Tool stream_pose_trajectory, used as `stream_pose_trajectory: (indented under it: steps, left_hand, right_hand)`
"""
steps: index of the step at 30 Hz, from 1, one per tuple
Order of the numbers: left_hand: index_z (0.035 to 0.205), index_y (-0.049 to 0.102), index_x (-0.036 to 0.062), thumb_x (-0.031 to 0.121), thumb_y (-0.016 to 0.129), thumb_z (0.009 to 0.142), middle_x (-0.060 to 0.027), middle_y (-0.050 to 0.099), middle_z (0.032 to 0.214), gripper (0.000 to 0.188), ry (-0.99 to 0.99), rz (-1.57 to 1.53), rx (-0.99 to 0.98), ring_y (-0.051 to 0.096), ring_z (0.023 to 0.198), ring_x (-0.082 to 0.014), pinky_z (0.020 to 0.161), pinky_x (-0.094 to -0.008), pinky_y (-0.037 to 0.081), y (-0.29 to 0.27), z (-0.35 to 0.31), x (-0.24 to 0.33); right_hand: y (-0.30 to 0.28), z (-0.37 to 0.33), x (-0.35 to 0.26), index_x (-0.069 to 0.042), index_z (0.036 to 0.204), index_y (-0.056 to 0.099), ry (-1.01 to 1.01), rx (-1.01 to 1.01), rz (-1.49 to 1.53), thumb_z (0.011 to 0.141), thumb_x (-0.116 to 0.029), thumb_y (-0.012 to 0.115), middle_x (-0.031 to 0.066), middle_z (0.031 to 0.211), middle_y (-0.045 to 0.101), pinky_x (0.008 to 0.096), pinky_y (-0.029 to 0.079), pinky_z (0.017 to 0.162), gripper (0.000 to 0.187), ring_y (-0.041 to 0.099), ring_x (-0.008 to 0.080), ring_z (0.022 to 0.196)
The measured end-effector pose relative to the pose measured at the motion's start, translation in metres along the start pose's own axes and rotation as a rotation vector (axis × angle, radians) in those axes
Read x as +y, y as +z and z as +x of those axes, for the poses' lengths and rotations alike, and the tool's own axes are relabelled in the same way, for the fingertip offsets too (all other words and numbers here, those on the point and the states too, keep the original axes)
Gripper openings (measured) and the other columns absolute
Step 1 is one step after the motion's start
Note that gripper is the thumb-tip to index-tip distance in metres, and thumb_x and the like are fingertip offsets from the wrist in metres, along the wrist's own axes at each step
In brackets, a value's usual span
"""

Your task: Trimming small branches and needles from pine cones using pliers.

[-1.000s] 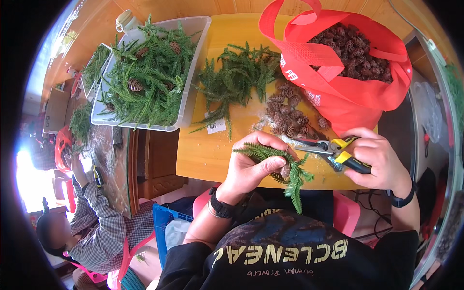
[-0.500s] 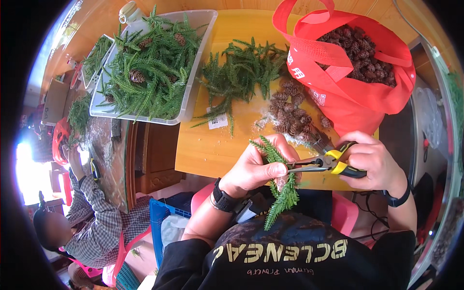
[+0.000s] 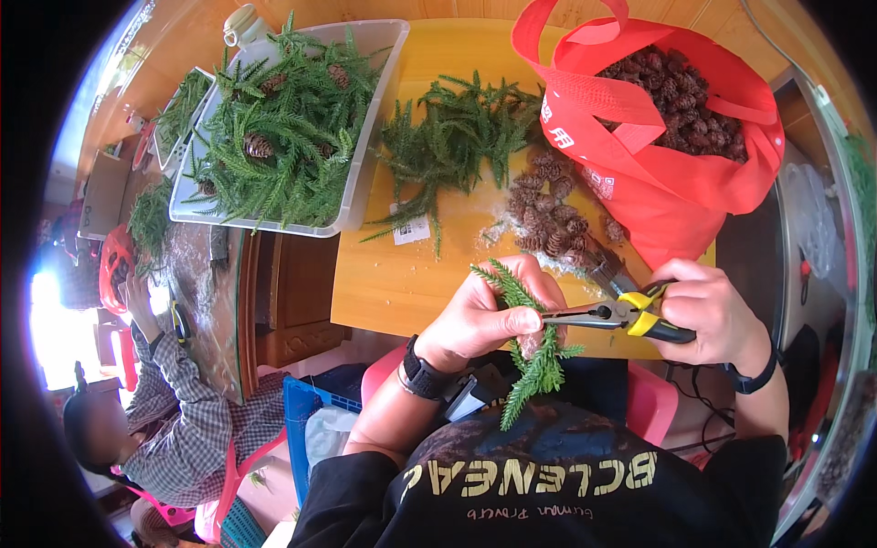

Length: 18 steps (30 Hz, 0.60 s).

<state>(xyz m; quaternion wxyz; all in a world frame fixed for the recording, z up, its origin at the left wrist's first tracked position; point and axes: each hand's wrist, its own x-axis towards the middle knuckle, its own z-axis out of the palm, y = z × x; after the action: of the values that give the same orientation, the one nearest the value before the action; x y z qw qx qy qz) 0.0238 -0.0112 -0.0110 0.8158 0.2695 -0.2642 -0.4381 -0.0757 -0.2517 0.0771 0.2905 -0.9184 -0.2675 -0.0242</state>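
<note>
Between the thumb and fingers of my left hand (image 3: 498,315) is pinched a green artificial pine sprig (image 3: 541,370), its lower tips hanging over my lap. My right hand (image 3: 708,310) grips long-nose pliers (image 3: 626,315) by their yellow and black handles. The jaws of the pliers reach the sprig right beside my left thumb; what lies between them is too small to tell. Just beyond my hands, pine cones (image 3: 553,219) are heaped on the yellow table (image 3: 411,292), with a brush (image 3: 610,272) near them.
A clear plastic bin (image 3: 352,187) holds pine sprigs with cones at the far left. More sprigs (image 3: 457,132) lie mid-table. At the right stands a red bag (image 3: 667,210) full of cones. A co-worker in a checked shirt (image 3: 183,420) sits at another table on the left.
The handles of the pliers have closed, and the jaws have come together at the sprig. My left hand and the sprig have hardly moved.
</note>
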Motion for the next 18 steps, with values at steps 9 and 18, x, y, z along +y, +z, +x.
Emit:
stream_pose_trajectory:
  steps: [9,18]
  left_hand:
    - [0.09,0.051,0.0025,0.011,0.066,0.081,-0.0171,0.059,0.087,0.019,0.142,0.312,0.16,0.061,0.07,-0.0201,0.058,-0.028,0.05,0.011,0.005,0.011]
    - [0.089,0.055,0.0015,0.01,0.062,0.082,-0.0161,0.059,0.083,0.013,0.251,0.506,0.15,0.062,0.071,-0.0208,0.058,-0.0272,0.051,0.012,0.004,0.009]
  right_hand:
    - [0.002,-0.003,-0.004,-0.002,0.064,0.052,0.059,0.093,-0.027,0.058,-0.007,0.069,0.0096,0.068,0.056,0.0386,0.049,0.065,0.02,0.059,0.0349,0.083]
    - [0.008,-0.007,-0.008,-0.001,0.067,0.054,0.095,0.149,-0.037,0.057,-0.005,0.07,0.0107,0.071,0.059,0.0381,0.049,0.065,0.019,0.059,0.0343,0.081]
